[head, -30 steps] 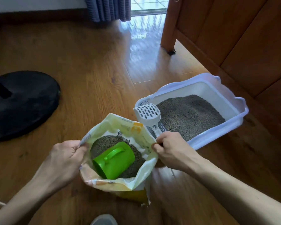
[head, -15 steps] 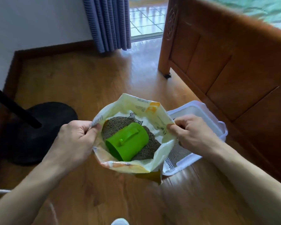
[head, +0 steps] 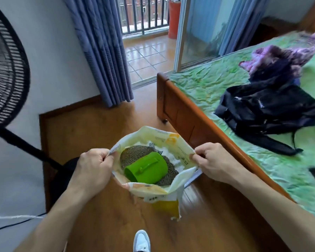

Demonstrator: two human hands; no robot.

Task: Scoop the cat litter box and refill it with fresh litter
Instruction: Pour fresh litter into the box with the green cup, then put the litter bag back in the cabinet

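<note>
Cream-yellow soft plastic litter bag (head: 154, 192) held above wooden floor (head: 102, 224), green plastic scoop cup (head: 146, 170) inside. Left hand (head: 94, 168), right hand (head: 210, 162) pinching rim. Likely heavy, floppy; support base.

Litter box (head: 194, 177) mostly behind bag (head: 153, 192)

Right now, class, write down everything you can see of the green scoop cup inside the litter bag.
The green scoop cup looks like smooth, bright plastic. It lies on its side on the grey litter granules inside the open litter bag, half sunk among them. Its open mouth faces lower left, and a straight bar handle runs along its upper side. Neither hand touches it: the left hand and right hand each pinch the bag's rim, holding it open.
</note>
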